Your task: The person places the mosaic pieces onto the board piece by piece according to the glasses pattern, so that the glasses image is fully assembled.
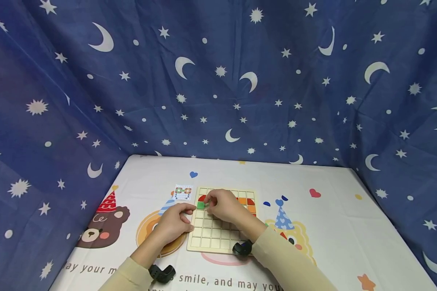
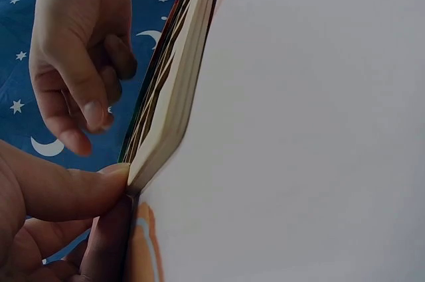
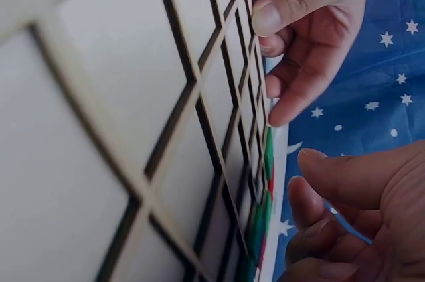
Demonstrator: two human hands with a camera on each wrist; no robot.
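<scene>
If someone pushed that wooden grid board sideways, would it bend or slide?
The board looks like stiff, thin wood, so it probably wouldn't bend. Lying flat on the smooth cloth, it likely slides easily; the left hand holds its edge, perhaps steadying it.

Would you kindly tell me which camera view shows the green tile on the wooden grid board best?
The head view: the green tile sits whole in the board's left column, beside the right hand. The right wrist view shows only a thin green sliver along the board's far edge. The left wrist view shows the board edge-on, the tile not distinguishable.
</scene>
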